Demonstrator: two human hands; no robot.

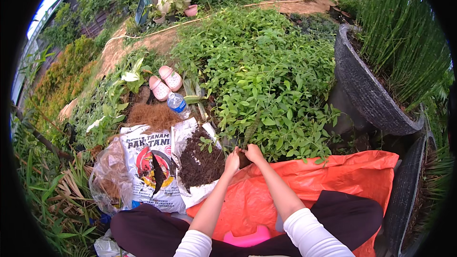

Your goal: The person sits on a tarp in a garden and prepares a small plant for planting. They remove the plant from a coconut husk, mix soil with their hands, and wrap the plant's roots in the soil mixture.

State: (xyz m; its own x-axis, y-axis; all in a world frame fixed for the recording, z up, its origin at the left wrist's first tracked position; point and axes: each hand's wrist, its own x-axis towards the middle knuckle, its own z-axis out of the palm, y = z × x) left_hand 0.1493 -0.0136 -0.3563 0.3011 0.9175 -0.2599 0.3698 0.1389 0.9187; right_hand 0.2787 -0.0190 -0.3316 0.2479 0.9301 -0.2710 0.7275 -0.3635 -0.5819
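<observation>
My left hand (232,160) and my right hand (254,154) are close together at the near edge of the leafy green plants (267,89). Their fingertips meet at the base of an upright, mottled green leaf (251,128). Something small and brown shows between the fingers, too small to name. Just left of my left hand lies an open white sack (184,189) with dark soil and fibres (200,160) in it. An orange tarpaulin (246,200) spreads under my forearms, and a pink plastic object (247,236) lies between my legs.
A printed white sack (150,189), a clear plastic bag (110,175) and brown fibre (151,117) lie at the left. Beyond them are a water bottle (177,104) and pink clogs (171,79). A large dark planter (371,85) with tall green stems stands at the right.
</observation>
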